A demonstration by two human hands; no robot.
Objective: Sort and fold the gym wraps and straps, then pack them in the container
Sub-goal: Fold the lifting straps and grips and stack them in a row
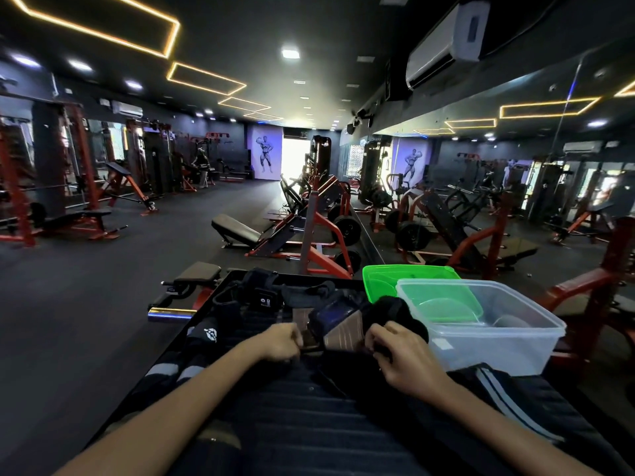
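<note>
A brown striped fabric wrap point(338, 336) was pinched by curled fingers of the left hand point(280, 343) and right hand point(400, 357); edges would best be squared before packing into the clear plastic container point(508, 345).

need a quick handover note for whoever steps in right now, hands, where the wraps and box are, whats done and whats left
Left hand: fingers curled, gripping one end of the brown striped wrap.
Right hand: gripping the other end of that wrap, next to some black fabric.
Clear container: on the table's right side, open, apparently no wraps in it; green lid behind it.
Pile of black straps: unsorted at the table's far end. Black wrap with white logo lies at the left edge.
Done: nothing packed that I can see.
Left: finish folding this wrap, sort and fold the rest, pack them all.
</note>
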